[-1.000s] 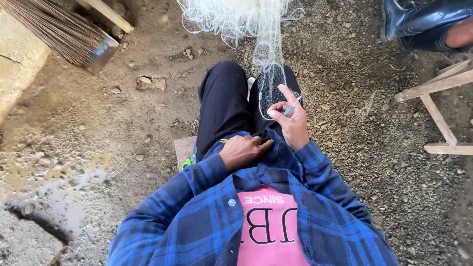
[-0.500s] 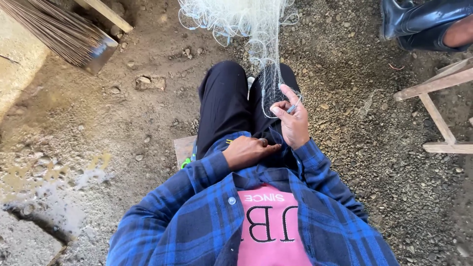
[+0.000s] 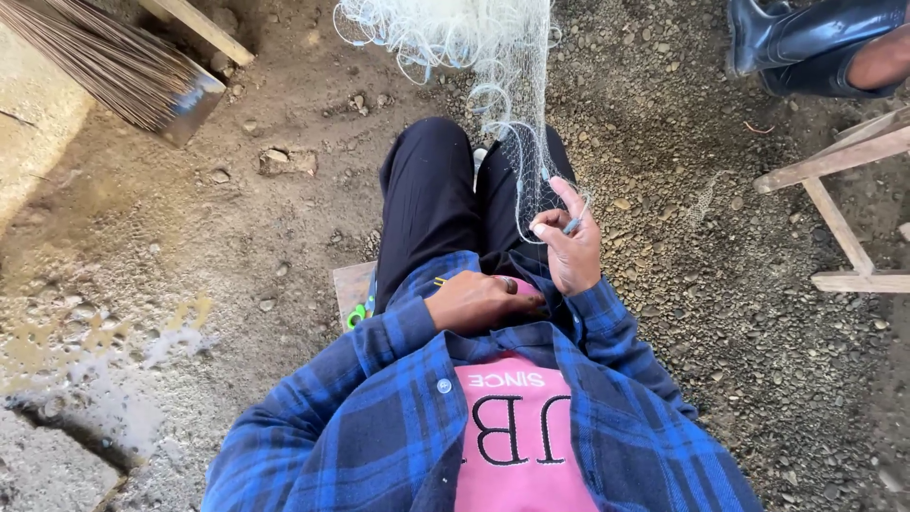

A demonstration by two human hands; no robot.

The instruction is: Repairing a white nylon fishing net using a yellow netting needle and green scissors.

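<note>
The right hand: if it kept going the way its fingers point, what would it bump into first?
Probably the white fishing net. The right hand already pinches its edge, fingers pointing up along the mesh. Past that lies gravel ground, though depth is hard to judge.

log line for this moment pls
right hand: pinching fishing net, fingers raised | left hand: resting on lap, no tool seen | broom: on ground, upper left

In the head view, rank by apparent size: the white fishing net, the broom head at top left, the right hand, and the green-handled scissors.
1. white fishing net, partly cut off by the frame
2. broom head, also cut off, so its place against the net is unsure
3. right hand, nearer the camera
4. green-handled scissors, mostly hidden
</note>
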